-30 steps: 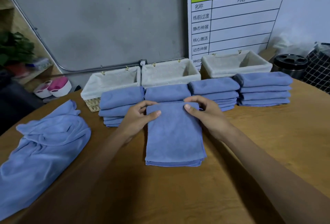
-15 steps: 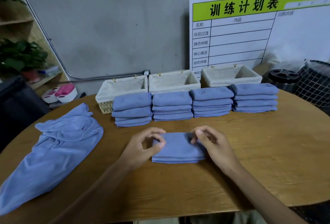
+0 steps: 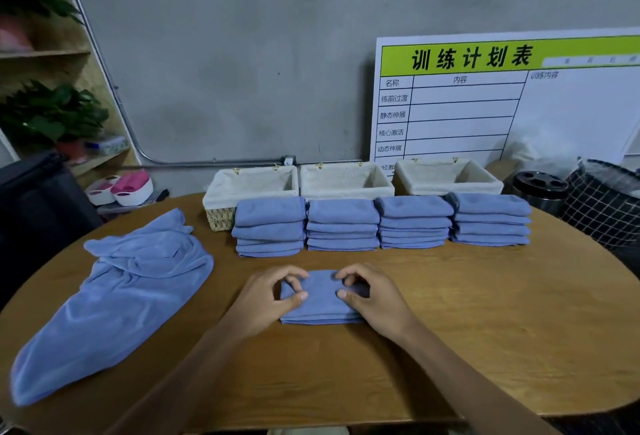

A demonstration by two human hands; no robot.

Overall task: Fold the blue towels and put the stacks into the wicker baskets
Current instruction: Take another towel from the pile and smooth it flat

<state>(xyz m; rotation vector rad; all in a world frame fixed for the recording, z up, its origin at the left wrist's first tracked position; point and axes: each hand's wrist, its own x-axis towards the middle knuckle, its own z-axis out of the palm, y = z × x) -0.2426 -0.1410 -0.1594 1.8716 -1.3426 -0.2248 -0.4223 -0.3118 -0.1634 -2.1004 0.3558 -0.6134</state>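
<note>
Blue towel (image 3: 320, 303), folded into a small thick square, lies flat on the round wooden table (image 3: 485, 323) directly in front of me, seen from the camera on my head. My left hand (image 3: 266, 299) rests on its left edge and my right hand (image 3: 372, 296) on its right edge; on each, the thumb and curled fingers come down onto the cloth from either side, pinching lightly at the top layer, though I cannot tell how firmly they grip. Beyond the folded square, four stacks of folded towels (image 3: 381, 223) stand side by side in a row across the table, each several towels high, edges nearly touching. Just behind that row sit three wicker baskets (image 3: 346, 180) with pale cloth liners, lined up next to each other along the table's far edge; no towels show inside them. To my left, well apart from the stacks, a loose heap of unfolded towels (image 3: 114, 299) sprawls across the tabletop toward the near edge. Against the grey wall behind the baskets leans a white board (image 3: 502, 102) with a green header and Chinese characters. A dark checked bin (image 3: 604, 202) stands at the far right, and potted plants (image 3: 52, 116) sit on wooden shelves at the left.
</note>
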